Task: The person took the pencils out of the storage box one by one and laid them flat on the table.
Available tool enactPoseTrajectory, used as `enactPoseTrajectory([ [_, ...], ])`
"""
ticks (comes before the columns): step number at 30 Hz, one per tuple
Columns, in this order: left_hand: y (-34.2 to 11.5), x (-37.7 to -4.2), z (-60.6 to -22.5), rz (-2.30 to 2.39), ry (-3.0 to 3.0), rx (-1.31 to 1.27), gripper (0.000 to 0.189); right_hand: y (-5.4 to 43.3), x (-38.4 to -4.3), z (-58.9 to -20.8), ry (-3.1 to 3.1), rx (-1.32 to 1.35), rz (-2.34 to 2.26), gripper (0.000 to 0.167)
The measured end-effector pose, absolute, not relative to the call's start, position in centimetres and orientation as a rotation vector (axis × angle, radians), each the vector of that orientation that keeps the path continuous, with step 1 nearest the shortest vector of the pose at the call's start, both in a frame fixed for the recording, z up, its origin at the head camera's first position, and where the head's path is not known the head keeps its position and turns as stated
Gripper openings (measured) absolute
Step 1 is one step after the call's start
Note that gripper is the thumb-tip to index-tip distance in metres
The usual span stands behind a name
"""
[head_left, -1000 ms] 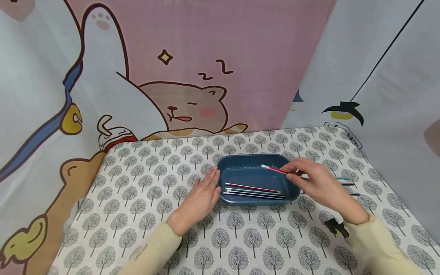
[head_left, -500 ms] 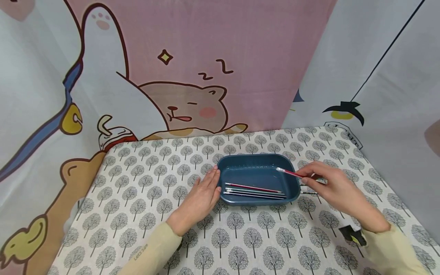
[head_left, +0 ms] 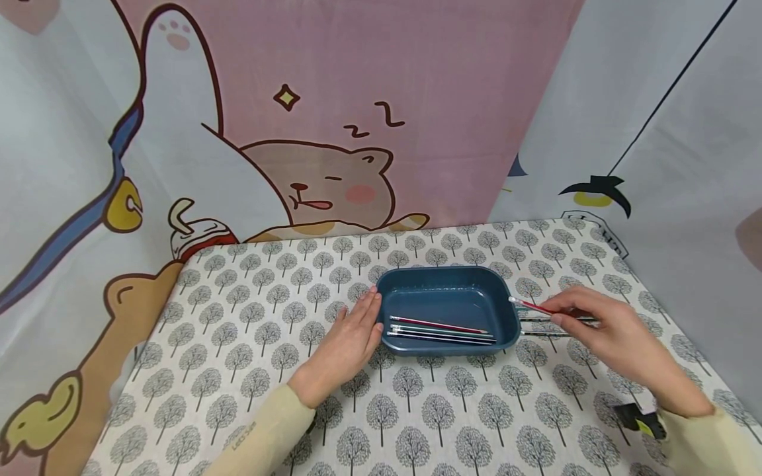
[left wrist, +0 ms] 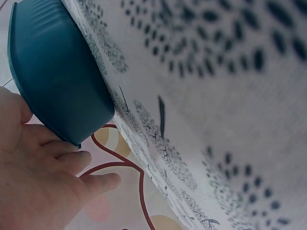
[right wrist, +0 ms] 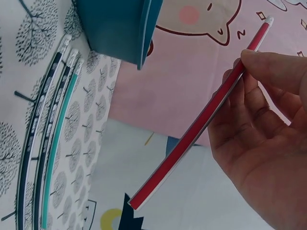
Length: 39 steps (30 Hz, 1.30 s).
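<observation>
My right hand (head_left: pixel 613 340) pinches a red pencil (right wrist: pixel 187 136) between thumb and fingers, with its white eraser end pointing left. It is held over the table just right of the blue tray (head_left: pixel 440 299). My left hand (head_left: pixel 345 347) rests its extended fingers against the tray's left end, and in the left wrist view the fingertips lie along the rim. Inside the tray, near its front wall, lie another red pencil (head_left: pixel 437 324) and several darker ones. Beneath my right hand, two dark pencils (right wrist: pixel 37 127) and a teal pencil (right wrist: pixel 60 132) lie side by side on the cloth.
A white cloth with a tree print (head_left: pixel 286 423) covers the table. Printed curtains (head_left: pixel 452 112) with cartoon animals rise behind and at both sides. A small black object (head_left: pixel 639 420) sits at the right sleeve's cuff.
My right hand has moved right with the red pencil, from over the tray to beyond its right end. My left hand, the tray and the pencils in it have stayed put.
</observation>
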<state>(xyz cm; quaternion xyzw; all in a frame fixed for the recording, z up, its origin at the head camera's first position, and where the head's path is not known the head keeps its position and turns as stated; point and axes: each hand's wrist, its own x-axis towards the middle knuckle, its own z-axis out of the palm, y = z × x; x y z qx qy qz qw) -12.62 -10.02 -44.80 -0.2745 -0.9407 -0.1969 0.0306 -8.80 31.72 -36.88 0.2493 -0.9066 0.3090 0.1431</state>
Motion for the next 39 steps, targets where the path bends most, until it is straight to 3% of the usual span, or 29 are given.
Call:
enactPoseTrajectory([
  [27,-10.5,-13.0,-44.5,-0.536,-2.880,-0.886,0.058,35.2,-7.9,-39.3,-2.651,0.657,0.980,0.048],
  [39,-10.9,-13.5,-44.4,-0.448,-2.811,-0.919,0.053,36.8,-8.1,-41.3,-2.767,0.640,0.776,0.046],
])
